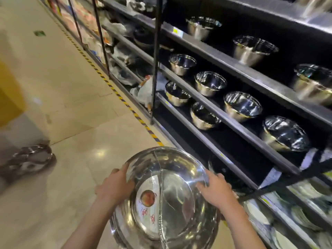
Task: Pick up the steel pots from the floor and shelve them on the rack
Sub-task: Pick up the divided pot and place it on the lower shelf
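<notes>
I carry a large steel pot [167, 194] in front of me, low in the middle of the view, above the floor. A round label with a red picture sits on its bottom. My left hand [115, 187] grips its left side, fingers curled over the rim. My right hand [215, 191] holds the right side the same way. The dark rack [231, 114] runs along my right, and several steel pots stand on its shelves, such as one [242, 106] on the middle shelf. More steel pots [30, 159] lie blurred on the floor at the left.
A yellow-and-black striped line [115, 90] runs along the floor at the rack's base. Black uprights [155, 69] divide the rack. White plates [303, 218] fill the lower right shelves. A yellow object [9, 92] stands at the far left. Beige tile floor [71, 105] lies ahead.
</notes>
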`<state>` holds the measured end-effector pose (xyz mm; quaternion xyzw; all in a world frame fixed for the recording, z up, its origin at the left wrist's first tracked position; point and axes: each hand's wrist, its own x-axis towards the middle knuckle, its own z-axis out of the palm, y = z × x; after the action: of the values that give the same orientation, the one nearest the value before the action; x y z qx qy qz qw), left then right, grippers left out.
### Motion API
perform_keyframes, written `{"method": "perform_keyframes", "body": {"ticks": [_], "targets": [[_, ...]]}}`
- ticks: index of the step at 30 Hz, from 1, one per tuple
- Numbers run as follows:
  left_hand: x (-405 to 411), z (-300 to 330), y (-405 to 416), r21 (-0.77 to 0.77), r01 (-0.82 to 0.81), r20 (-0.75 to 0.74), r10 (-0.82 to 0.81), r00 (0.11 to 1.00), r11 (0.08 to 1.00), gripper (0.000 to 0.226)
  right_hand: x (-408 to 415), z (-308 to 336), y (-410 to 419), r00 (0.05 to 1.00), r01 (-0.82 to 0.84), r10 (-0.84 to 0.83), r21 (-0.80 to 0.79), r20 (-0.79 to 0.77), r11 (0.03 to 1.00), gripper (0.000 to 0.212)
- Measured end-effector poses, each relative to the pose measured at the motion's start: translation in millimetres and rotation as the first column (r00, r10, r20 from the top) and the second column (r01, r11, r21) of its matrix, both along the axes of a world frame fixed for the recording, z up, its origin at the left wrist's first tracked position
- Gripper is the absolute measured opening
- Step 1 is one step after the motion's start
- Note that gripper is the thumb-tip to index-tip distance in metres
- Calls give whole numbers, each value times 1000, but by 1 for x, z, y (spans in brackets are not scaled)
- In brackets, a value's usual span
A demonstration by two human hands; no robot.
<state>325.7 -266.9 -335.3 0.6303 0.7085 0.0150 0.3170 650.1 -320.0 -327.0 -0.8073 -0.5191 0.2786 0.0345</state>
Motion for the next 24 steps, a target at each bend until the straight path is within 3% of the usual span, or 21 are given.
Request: {"method": "perform_keyframes", "body": {"ticks": [3, 9, 14, 18, 24], "targets": [[-2, -2, 32, -12, -60, 11, 60, 998, 998, 66, -2, -5, 58, 997, -76, 76, -15, -12, 997, 53], [-9, 14, 123, 10, -149, -3, 149, 989, 989, 74, -7, -12, 193, 989, -149, 149, -21, -4, 989, 56], [-25, 27, 201, 92, -179, -131, 190, 973, 980, 75, -25, -11, 298, 968, -249, 249, 19, -20, 968, 65], [-45, 20, 230, 69, -230, -110, 237, 965, 971, 79, -50, -14, 350, 949, -313, 313, 28, -21, 949, 63], [-85, -7, 297, 13, -228, -144, 228, 963, 974, 68, -91, -25, 416, 948, -317, 317, -97, -15, 943, 56]]}}
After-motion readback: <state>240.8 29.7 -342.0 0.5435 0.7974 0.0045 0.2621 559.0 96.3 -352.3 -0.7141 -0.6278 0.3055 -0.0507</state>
